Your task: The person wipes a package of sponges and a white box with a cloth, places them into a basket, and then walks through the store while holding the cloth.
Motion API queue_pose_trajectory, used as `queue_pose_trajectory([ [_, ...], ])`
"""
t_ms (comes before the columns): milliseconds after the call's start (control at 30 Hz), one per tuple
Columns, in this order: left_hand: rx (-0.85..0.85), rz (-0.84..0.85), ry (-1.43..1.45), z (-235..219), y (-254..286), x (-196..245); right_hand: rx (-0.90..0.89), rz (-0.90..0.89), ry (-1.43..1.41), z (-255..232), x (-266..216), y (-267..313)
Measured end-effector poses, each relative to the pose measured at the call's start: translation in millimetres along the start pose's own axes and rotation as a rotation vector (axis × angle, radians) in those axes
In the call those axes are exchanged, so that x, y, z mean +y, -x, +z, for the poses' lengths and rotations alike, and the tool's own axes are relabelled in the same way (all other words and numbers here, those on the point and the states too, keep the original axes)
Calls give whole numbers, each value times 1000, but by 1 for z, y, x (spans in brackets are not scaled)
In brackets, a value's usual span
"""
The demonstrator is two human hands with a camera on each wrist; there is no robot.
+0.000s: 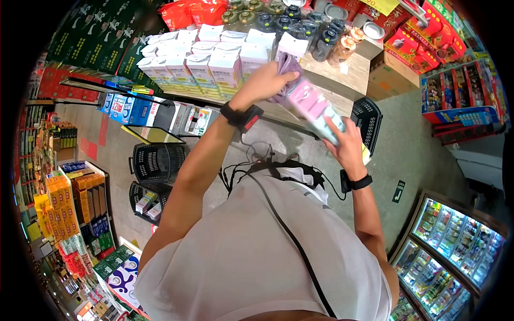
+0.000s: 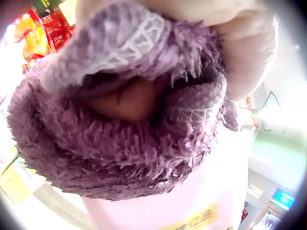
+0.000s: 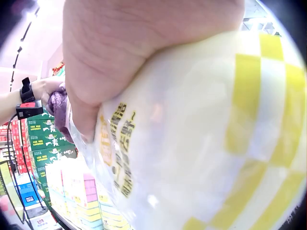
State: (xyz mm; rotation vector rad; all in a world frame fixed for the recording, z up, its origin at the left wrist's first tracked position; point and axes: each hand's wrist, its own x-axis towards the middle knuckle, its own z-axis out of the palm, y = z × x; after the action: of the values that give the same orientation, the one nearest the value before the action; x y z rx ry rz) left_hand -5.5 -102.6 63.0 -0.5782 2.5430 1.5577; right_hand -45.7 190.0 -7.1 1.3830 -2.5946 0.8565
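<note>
My left hand (image 1: 270, 83) grips a bunched purple fluffy cloth (image 1: 289, 64) with pale stitched edging. In the left wrist view the cloth (image 2: 115, 163) is folded round a fingertip, against the upper end of a package. That package (image 1: 309, 101) is pink and white and slants down toward my right side in the head view. At its lower end my right hand (image 1: 347, 143) holds it, fingers spread along the side and thumb opposite. Up close in the right wrist view, the package (image 3: 187, 115) has glossy wrapping with yellow checks and dark printed characters.
Rows of similar white and pink packages (image 1: 225, 67) stand on the wooden display (image 1: 337, 80) ahead, beside dark-lidded bottles (image 1: 325, 44). Black baskets (image 1: 155, 160) sit on the floor at left, another black basket (image 1: 368, 120) by the display's right. Glass-door fridges (image 1: 455, 230) stand at lower right.
</note>
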Motion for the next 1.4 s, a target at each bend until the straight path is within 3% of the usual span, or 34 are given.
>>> queue_pose_trajectory([
  [100, 12, 142, 141, 11, 9, 16, -121, -25, 79, 20, 10, 6],
  [133, -112, 107, 343, 7, 19, 32, -164, -2, 90, 27, 13, 8],
  [167, -115, 105, 344, 10, 15, 29, -212, 26, 97, 34, 15, 13],
  [233, -147, 84, 734, 18, 11, 27, -206, 74, 88, 47, 30, 16],
  [267, -232, -86, 568, 3, 15, 27, -142, 216, -69, 51, 39, 16],
  [300, -253, -84, 564, 1, 14, 22, -68, 361, -224, 52, 47, 14],
  [367, -80, -19, 723, 8, 9, 7, 284, 343, -472, 46, 57, 3],
  [400, -110, -19, 715, 11, 2, -7, 325, 481, -680, 44, 64, 0],
  [467, 88, 67, 851, 20, -17, -37, 434, 750, -1057, 37, 73, -10],
  [500, 74, 68, 844, 28, -17, -37, 515, 806, -1228, 31, 72, -18],
  [567, 292, 143, 950, 47, -10, -31, 557, 782, -1574, 23, 66, -32],
  [600, 362, 160, 999, 61, -7, -25, 561, 779, -1579, 26, 66, -39],
  [633, 363, 162, 994, 75, -3, -19, 587, 777, -1675, 30, 65, -46],
  [667, 396, 283, 899, 89, 1, -13, 608, 776, -1772, 35, 63, -53],
  [700, 429, 402, 801, 100, 3, -9, 601, 773, -1777, 40, 59, -59],
  [733, 438, 405, 798, 115, 2, -14, 649, 818, -1771, 45, 56, -66],
  [800, 650, 610, 438, 135, 0, -25, 744, 869, -1706, 48, 52, -76],
  [833, 658, 614, 436, 132, -1, -29, 736, 861, -1709, 46, 49, -81],
  [900, 721, 984, 14, 124, 2, -37, 866, 878, -1629, 42, 42, -84],
  [1067, 558, 943, -214, 134, 12, -53, 953, 830, -1755, 62, 59, -102],
  [1133, 401, 934, -192, 147, 11, -76, 838, 693, -1994, 60, 68, -108],
  [1167, 402, 936, -193, 152, 10, -88, 838, 690, -1995, 58, 72, -110],
  [1233, 352, 786, -161, 165, 5, -118, 736, 553, -2128, 46, 75, -115],
  [1267, 371, 613, -96, 170, -2, -136, 745, 590, -2075, 42, 76, -117],
  [1300, 370, 620, -93, 165, -12, -149, 749, 584, -2071, 35, 72, -118],
  [1367, 106, -45, 180, 150, -27, -167, 742, 633, -2040, 22, 58, -115],
  [1400, 109, -49, 185, 144, -26, -153, 735, 637, -2038, 23, 58, -111],
])
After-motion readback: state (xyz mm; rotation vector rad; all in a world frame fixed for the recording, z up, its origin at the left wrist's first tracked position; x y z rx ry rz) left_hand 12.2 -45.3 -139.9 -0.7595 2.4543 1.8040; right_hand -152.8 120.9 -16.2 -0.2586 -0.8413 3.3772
